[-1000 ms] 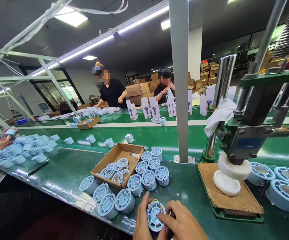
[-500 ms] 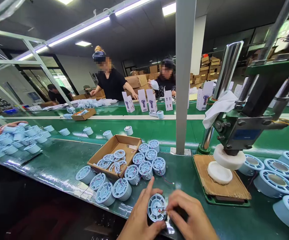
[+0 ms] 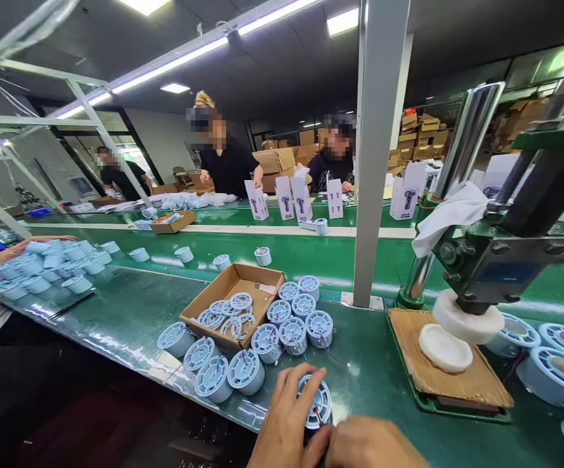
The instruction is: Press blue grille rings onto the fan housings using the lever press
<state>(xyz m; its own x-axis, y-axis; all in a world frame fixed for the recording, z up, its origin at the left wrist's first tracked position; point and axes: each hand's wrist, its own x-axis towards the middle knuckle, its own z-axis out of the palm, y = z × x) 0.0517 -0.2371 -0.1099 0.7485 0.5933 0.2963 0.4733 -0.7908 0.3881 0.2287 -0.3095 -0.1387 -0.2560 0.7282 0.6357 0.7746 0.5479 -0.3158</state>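
Note:
A light blue round plastic fan housing [image 3: 321, 398] with a spoked face stands on the bench in front of me. My left hand [image 3: 289, 416] is wrapped round its left side, forefinger across the top edge and thumb at the near side. A short red wire [image 3: 317, 412] shows near the middle of its face. Close by on the right, my right hand [image 3: 372, 443] is curled and smeared by motion at the housing's lower edge. Its fingertips are hidden, so what they hold does not show. Several similar housings [image 3: 293, 333] with thin wires are grouped just beyond.
A cardboard box [image 3: 191, 311] holds loose blue rings [image 3: 241, 301]. To the right stands a green press [image 3: 501, 250] above a white round seat [image 3: 445, 348] on cardboard [image 3: 489, 385]. A grey post [image 3: 376, 162] rises behind. Another person's arm [image 3: 1, 255] reaches beside piled housings [image 3: 50, 260].
My right hand has moved down and turned, hiding the fingers that were at the wire. My left forefinger has bent over the housing's top. The view has shifted slightly left.

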